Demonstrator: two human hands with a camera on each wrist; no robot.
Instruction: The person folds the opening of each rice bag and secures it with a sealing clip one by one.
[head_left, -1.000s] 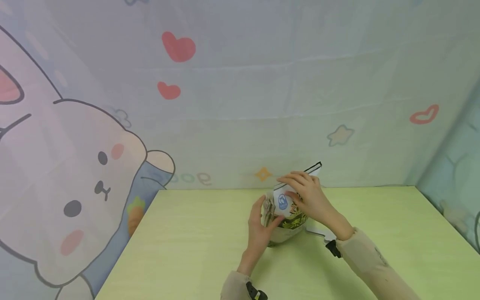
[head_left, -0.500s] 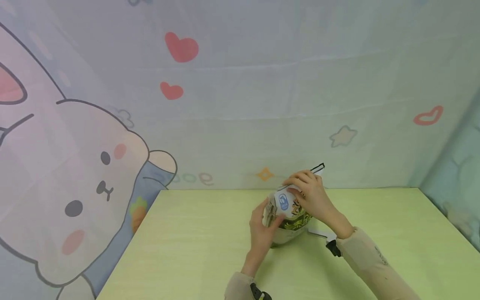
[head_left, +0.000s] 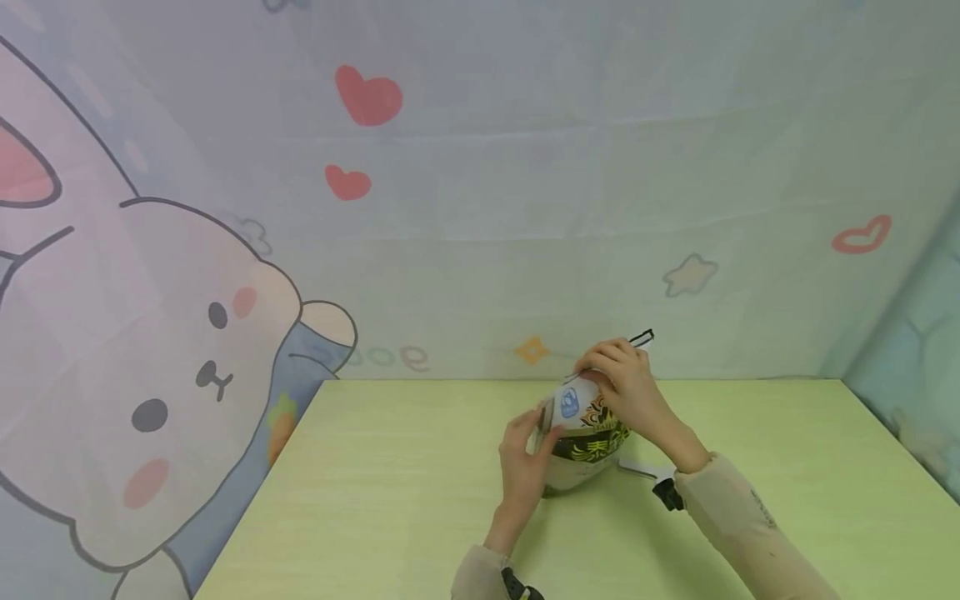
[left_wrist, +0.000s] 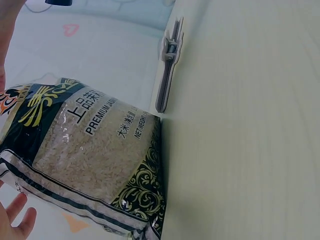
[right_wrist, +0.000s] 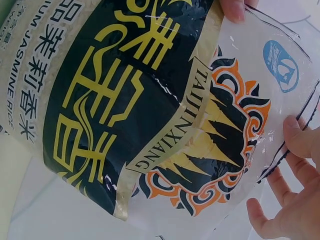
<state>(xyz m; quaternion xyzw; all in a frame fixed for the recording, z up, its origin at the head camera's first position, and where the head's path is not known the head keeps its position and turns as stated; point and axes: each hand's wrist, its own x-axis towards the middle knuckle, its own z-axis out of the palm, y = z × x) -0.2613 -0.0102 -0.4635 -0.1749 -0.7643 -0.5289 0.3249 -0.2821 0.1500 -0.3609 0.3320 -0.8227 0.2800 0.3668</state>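
Observation:
A clear plastic bag of jasmine rice [head_left: 592, 442] with a dark printed band stands on the table, its white upper part leaning back. At its left side my left hand [head_left: 522, 462] holds the bag, thumb on the front face; that thumb [right_wrist: 233, 9] shows at the top of the right wrist view. My right hand [head_left: 628, 392] pinches the bag's top edge, thumb in front and fingers behind. In the left wrist view, my left fingers [left_wrist: 17, 217] are beside the bag's striped side. Rice grains show through the lower window.
A long, light-coloured clip with a spring [left_wrist: 171, 52] lies on the table right of the bag, partly beneath my right wrist in the head view. The pale green table [head_left: 390, 500] ends at a printed cloth backdrop [head_left: 480, 275].
The bag's front has turned more into view, showing more of its print. My right hand has shifted slightly right along the top edge; the left hand keeps its place at the side.

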